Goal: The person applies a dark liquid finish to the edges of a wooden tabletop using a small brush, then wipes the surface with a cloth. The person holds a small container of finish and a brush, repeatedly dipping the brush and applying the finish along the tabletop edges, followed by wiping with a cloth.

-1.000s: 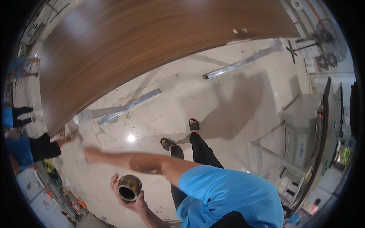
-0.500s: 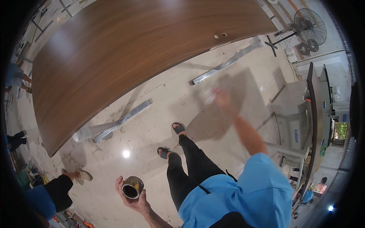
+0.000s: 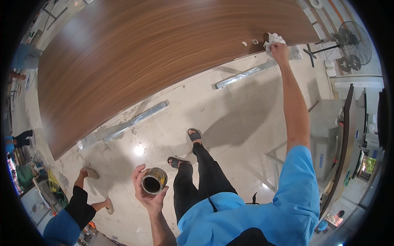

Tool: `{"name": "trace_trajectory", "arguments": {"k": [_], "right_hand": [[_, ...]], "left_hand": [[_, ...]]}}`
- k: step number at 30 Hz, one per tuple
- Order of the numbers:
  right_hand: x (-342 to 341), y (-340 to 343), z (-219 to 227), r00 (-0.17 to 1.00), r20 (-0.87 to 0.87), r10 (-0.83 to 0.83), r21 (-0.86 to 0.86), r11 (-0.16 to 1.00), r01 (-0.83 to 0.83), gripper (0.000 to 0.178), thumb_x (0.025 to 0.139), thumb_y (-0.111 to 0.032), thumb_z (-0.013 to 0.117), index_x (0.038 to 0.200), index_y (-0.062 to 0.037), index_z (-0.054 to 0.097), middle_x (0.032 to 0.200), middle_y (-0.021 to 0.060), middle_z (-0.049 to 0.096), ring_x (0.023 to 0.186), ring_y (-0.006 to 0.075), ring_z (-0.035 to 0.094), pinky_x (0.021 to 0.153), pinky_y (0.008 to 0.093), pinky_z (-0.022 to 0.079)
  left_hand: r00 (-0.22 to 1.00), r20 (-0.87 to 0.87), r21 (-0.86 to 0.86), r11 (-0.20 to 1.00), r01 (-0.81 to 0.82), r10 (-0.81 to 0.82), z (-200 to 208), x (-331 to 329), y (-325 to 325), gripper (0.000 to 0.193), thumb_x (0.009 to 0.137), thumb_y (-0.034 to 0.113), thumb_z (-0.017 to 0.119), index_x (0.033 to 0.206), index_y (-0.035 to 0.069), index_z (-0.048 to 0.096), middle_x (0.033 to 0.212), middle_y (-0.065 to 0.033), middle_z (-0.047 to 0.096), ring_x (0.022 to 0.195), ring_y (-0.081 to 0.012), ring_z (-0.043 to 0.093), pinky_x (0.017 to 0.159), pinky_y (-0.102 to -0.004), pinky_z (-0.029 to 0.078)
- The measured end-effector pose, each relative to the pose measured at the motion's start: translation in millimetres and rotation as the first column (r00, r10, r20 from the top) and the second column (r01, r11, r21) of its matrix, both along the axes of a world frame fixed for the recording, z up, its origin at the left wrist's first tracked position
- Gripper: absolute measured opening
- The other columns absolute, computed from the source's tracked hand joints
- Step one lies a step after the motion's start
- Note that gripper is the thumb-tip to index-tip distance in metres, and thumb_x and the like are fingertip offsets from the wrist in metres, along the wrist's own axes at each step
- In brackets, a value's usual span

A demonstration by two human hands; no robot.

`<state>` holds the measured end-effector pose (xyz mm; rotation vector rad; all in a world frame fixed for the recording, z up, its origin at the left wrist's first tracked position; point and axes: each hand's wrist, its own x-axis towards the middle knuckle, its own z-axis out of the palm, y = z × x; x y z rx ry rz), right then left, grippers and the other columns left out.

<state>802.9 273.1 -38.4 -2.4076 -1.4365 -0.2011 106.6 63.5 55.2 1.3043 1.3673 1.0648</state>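
Note:
A large brown wood-grain tabletop (image 3: 156, 57) spans the upper part of the head view. Near its right end, my right hand (image 3: 280, 53) is closed around a crumpled white rag (image 3: 274, 39), pressed against the surface by the near edge. A dark round patch (image 3: 266, 37), perhaps a hole, shows right beside the rag. Two small pale-rimmed holes (image 3: 250, 42) lie just left of it. Low in front of my body, my left hand (image 3: 151, 201) grips a small stained round can (image 3: 161, 174) from the side. Its open top faces up, with dark stuff inside.
Metal legs (image 3: 242, 76) with flat feet stand under the tabletop. A pedestal fan (image 3: 353, 45) is at the far right, and a grey desk (image 3: 326, 139) stands on my right. Another person (image 3: 67, 221) is at the lower left; more people are at the left rim.
My right hand has swung up and right with the rag, from over the floor onto the tabletop. My left hand and the can have shifted slightly right and up. The person at lower left has moved.

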Motion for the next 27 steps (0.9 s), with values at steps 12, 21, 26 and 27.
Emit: {"name": "trace_trajectory", "arguments": {"k": [12,21,26,27], "right_hand": [[-501.8,14.6,-15.5,0.664,-0.469,0.582,-0.036,0.739,-0.673,0.020,0.090,-0.019,0.067,0.100,-0.0031,0.071,0.102,0.0192,0.071,0.100,0.0368,0.068,0.086,0.0539,0.052],[-849.4,-119.8,-37.3,-0.350,-0.850,0.394,0.526,0.657,-0.539,0.016,0.090,-0.008,0.071,0.104,-0.0028,0.078,0.082,0.0100,0.074,0.069,0.0149,0.065,0.064,0.0329,0.053],[-625.4,-137.1,-0.9,-0.286,-0.919,0.271,0.385,0.773,-0.504,0.017,0.099,-0.008,0.070,0.114,-0.0059,0.076,0.100,0.0019,0.075,0.083,0.0079,0.066,0.070,0.0239,0.055],[-565.0,-132.4,12.7,-0.111,-0.943,0.315,0.327,0.800,-0.503,0.016,0.100,-0.009,0.067,0.114,-0.0074,0.076,0.101,0.0020,0.075,0.086,0.0085,0.067,0.074,0.0254,0.056]], "left_hand": [[0.991,0.014,0.082,0.988,-0.131,0.130,23.5,-80.3,-50.7,0.082,0.070,0.032,0.096,0.138,0.008,0.060,0.143,-0.0207,0.051,0.127,-0.0301,0.056,0.103,-0.0415,0.052],[0.974,0.013,0.101,0.969,-0.226,0.226,68.6,-124.1,-88.8,0.082,0.068,0.026,0.095,0.139,0.007,0.059,0.145,-0.0178,0.047,0.127,-0.0293,0.056,0.104,-0.0411,0.052],[0.981,-0.018,0.165,0.969,-0.186,0.191,63.2,-147.5,-96.6,0.083,0.069,0.024,0.094,0.142,0.008,0.058,0.147,-0.0183,0.047,0.128,-0.0278,0.055,0.105,-0.0398,0.052],[0.983,-0.016,0.180,0.968,-0.176,0.182,61.7,-149.3,-94.5,0.082,0.071,0.024,0.093,0.142,0.007,0.057,0.148,-0.0173,0.047,0.129,-0.0261,0.055,0.105,-0.0386,0.052]]}}
